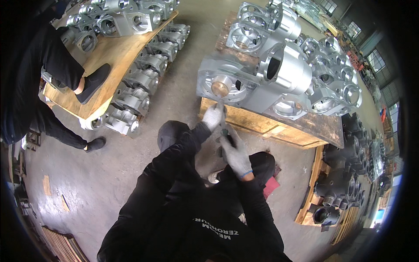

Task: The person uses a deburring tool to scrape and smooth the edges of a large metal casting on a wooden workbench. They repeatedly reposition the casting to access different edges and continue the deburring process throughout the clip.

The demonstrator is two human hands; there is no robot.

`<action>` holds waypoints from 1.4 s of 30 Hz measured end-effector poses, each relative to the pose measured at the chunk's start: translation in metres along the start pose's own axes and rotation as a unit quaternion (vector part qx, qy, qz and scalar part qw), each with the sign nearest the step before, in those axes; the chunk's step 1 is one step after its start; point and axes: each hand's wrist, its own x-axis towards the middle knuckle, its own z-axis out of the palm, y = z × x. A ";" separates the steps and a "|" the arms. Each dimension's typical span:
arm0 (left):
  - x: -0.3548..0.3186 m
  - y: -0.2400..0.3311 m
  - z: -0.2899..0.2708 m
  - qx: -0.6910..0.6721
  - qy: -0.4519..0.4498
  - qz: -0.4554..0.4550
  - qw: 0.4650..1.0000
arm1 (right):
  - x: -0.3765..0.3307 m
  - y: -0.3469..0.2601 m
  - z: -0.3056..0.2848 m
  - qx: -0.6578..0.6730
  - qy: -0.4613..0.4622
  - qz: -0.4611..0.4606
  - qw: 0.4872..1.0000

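My right hand, in a pale grey knit glove with a blue cuff edge, is closed around the handle of a slim hand tool with a dark grip. My left hand, gloved the same way, closes around the tool's narrow front part. The tool's tip reaches up to the near edge of a silver metal casting on a wooden crate, but its exact kind I cannot make out. A round opening with a brownish inside shows in that casting, just above my left hand.
More silver castings crowd the wooden crate. At the left, another person stands with one foot on a plywood sheet over stacked castings. Dark castings sit on a pallet at the right. A red piece lies by my right knee.
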 end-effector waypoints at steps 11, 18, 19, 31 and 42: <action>-0.009 0.011 0.034 -0.089 -0.051 -0.004 0.995 | -0.010 -0.008 0.000 0.177 0.056 0.070 0.980; -0.005 -0.015 0.044 -0.090 -0.035 -0.047 0.994 | -0.003 0.004 -0.017 0.171 0.012 0.083 0.982; 0.000 -0.021 0.042 -0.065 -0.021 0.005 0.998 | -0.004 0.006 -0.017 0.158 0.009 0.076 0.984; -0.003 0.022 0.053 0.022 -0.006 -0.044 0.999 | 0.007 -0.002 -0.013 0.113 0.045 0.061 0.991; 0.003 0.016 0.067 -0.047 -0.019 0.024 0.998 | 0.015 -0.010 -0.023 0.163 0.055 0.111 0.979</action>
